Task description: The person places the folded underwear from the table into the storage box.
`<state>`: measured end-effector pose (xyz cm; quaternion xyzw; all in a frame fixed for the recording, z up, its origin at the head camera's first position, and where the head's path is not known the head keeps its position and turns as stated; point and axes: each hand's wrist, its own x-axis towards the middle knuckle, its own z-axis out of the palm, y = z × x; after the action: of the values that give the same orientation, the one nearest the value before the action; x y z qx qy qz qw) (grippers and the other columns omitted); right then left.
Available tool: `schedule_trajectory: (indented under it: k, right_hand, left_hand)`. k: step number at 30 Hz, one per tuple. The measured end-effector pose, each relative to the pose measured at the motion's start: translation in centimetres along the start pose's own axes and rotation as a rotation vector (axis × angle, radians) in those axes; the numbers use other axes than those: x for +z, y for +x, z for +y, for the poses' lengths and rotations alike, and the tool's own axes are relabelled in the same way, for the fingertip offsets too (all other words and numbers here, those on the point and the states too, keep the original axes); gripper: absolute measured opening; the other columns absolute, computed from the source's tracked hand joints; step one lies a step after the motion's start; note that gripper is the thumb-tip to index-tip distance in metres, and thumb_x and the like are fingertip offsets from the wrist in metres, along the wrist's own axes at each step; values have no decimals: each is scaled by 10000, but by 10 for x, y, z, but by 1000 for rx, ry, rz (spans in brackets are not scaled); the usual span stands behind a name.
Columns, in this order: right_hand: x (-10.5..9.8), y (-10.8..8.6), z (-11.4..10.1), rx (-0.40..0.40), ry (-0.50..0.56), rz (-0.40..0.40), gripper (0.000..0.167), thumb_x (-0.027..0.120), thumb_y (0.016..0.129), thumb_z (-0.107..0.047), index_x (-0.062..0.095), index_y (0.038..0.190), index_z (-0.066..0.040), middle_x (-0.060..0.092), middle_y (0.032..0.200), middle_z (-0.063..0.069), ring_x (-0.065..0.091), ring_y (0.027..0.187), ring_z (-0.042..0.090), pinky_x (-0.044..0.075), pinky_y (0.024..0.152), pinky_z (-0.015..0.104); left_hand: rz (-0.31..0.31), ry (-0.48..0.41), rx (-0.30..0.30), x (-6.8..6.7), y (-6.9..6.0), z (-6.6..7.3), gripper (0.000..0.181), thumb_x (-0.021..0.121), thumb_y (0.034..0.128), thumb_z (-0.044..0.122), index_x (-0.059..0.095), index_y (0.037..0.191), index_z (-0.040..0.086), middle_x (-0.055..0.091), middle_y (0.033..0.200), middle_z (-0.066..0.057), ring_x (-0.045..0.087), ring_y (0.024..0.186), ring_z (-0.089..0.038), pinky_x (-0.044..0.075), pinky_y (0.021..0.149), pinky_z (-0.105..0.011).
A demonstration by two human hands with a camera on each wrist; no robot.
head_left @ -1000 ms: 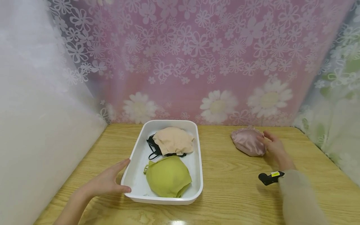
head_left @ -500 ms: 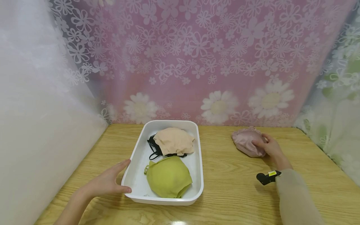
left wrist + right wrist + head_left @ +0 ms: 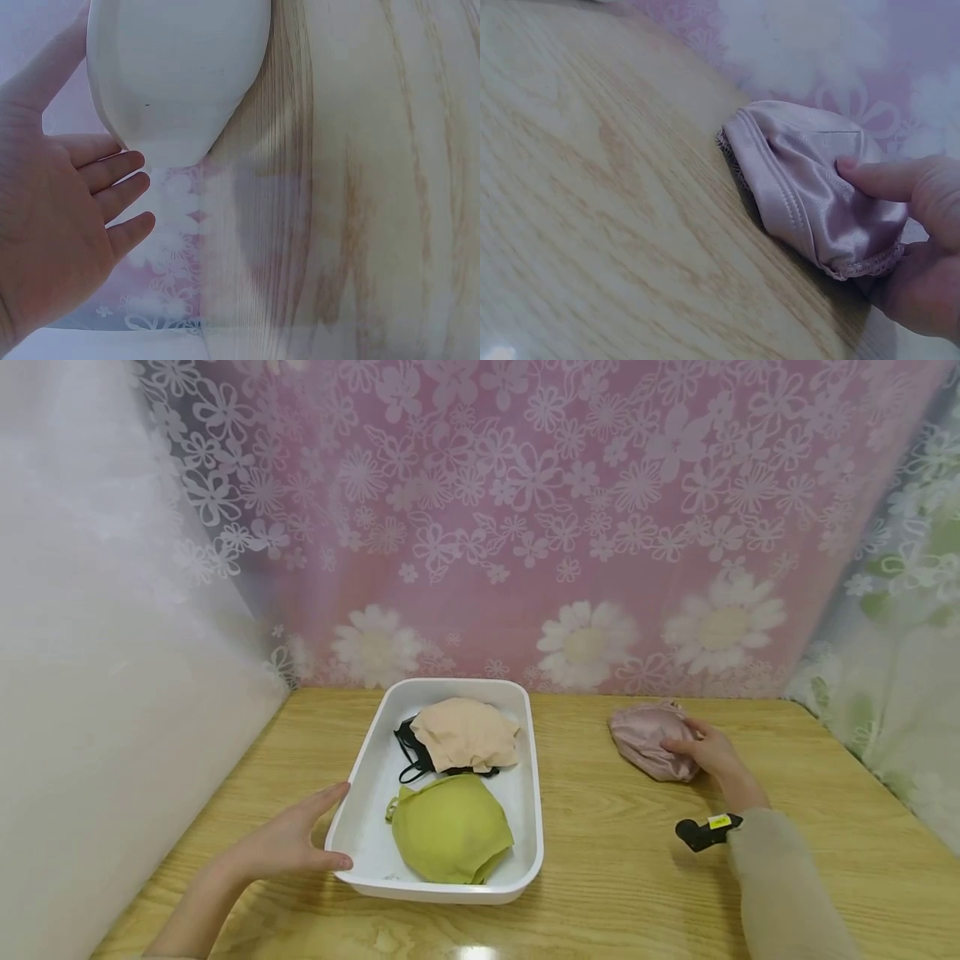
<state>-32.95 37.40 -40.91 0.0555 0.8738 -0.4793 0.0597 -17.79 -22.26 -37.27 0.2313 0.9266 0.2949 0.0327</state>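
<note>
A folded pink satin bra with lace edging lies on the right of the table. My right hand holds its right side; in the right wrist view the thumb presses on the satin and the other fingers go under the lace edge, mostly hidden. My left hand rests against the left rim of a white plastic tray, thumb and fingers spread and fairly straight. Inside the tray, a folded green bra lies at the near end. A beige folded garment covers part of a black strappy one behind it.
The wood-grain table carries the tray left of centre. A pink floral curtain hangs along the back edge, with pale sheeting on the left and a floral sheet on the right. A black wrist strap sits at the right cuff.
My right hand has closed on the pink bra's edge and drawn it slightly left. The left hand and the tray have stayed in place.
</note>
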Motion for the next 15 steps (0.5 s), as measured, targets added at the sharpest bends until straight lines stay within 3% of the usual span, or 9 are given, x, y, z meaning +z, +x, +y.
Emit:
schedule_trajectory:
  k: [8,10,15]
  right_hand:
    - [0,-7,-6,-61,52,-67,840,655,862,-155,97,1462,33,53,1453,363,131,1309,516,277,1027,558]
    - [1,-7,-6,-65,65,-69,835,660,861,-158,113,1462,29,65,1453,362,158,1306,507,347,1004,500]
    - [3,-7,-2,-46,66,-48,833,671,860,-206,142,1458,31,76,1456,355,170,1307,497,358,1000,491]
  left_hand:
    - [0,0,10,-1,1,1,981,774,708,406,295,1384,-120,324,1403,-307,297,1274,-480,262,1009,-598]
    - [0,0,15,-2,0,1,976,773,713,401,293,1385,-120,322,1404,-308,296,1275,-479,264,1008,-597]
    - [2,-4,14,0,0,-1,978,773,710,404,296,1383,-121,325,1403,-306,296,1277,-476,261,1010,-596]
